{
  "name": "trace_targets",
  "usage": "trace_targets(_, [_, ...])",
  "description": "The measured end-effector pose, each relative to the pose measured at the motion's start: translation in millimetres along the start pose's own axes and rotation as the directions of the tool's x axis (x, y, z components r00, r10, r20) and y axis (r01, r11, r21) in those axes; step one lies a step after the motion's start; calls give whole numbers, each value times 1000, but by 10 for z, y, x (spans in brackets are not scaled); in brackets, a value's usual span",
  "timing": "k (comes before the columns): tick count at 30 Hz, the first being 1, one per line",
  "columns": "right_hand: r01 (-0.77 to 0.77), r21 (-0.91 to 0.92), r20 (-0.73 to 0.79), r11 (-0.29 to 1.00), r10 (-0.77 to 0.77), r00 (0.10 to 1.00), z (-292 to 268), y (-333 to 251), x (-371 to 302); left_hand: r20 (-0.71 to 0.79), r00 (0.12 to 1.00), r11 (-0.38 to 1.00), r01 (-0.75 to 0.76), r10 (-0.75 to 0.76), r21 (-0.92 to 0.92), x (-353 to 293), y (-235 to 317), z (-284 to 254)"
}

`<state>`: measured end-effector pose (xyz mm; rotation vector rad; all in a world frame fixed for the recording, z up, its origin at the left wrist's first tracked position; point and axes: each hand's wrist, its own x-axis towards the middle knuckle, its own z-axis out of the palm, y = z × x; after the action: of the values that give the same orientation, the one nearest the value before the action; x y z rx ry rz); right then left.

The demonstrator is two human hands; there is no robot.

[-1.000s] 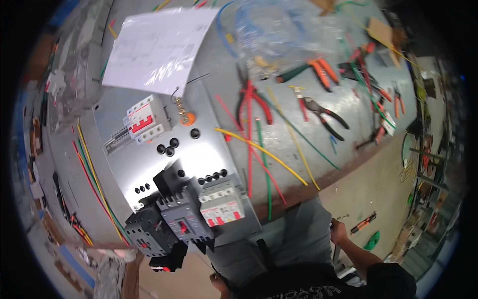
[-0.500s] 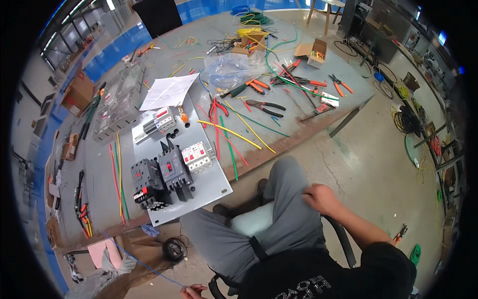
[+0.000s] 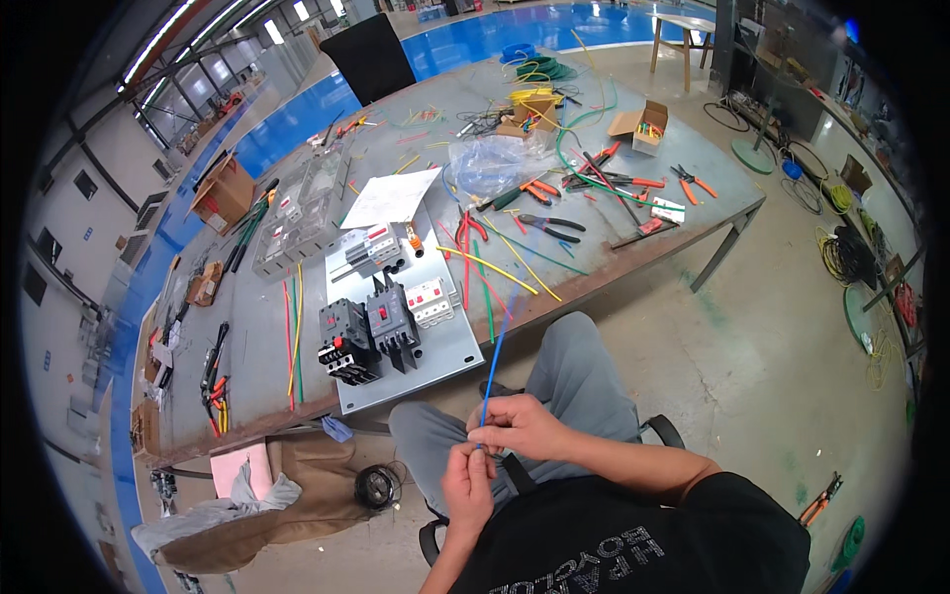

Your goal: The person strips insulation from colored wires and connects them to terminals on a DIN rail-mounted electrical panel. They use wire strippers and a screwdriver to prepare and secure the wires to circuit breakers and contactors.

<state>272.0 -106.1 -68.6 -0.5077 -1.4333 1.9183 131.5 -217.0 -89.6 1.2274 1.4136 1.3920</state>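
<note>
Above my lap, both hands meet on a thin blue wire (image 3: 495, 361). My left hand (image 3: 467, 485) pinches its near end between thumb and fingers. Just above it, my right hand (image 3: 522, 428) has its fingers closed round the same wire. The free length rises away from me toward the table edge, where its tip blurs. Beyond my knees, a pale metal mounting plate (image 3: 450, 348) lies on the table. It carries a black contactor (image 3: 346, 332), a dark moulded-case breaker (image 3: 392, 315), a white breaker block (image 3: 429, 302) and a row of smaller breakers (image 3: 376, 247).
Red-handled pliers (image 3: 469, 230), dark cutters (image 3: 550, 228) and cut wires lie on the grey table (image 3: 247, 337). A printed sheet (image 3: 391, 198) partly covers the plate's far end. Farther back are a plastic bag (image 3: 495, 163) and an open small carton (image 3: 643, 129). A black wire coil (image 3: 377, 487) lies below.
My right hand has left my right thigh and joined my left hand, which came up from the lower edge. The blue wire swung from trailing leftward to pointing away. The view has shifted.
</note>
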Motion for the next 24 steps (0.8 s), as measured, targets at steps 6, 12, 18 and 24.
trace_targets(6, [-94,133,-216,987,121,969,-339,-41,100,22,991,988,133,-135,71,101,27,117])
trace_targets(12, [-5,114,-422,993,53,905,-1288,-397,360,41,994,940,86,-105,331,12,66,89])
trace_targets(18, [21,94,-533,995,33,846,-1841,-620,430,82,991,866,49,-104,498,81,8,88])
trace_targets(24, [63,229,-523,971,68,850,-1796,-371,546,86,931,883,305,-355,356,5,-246,-48])
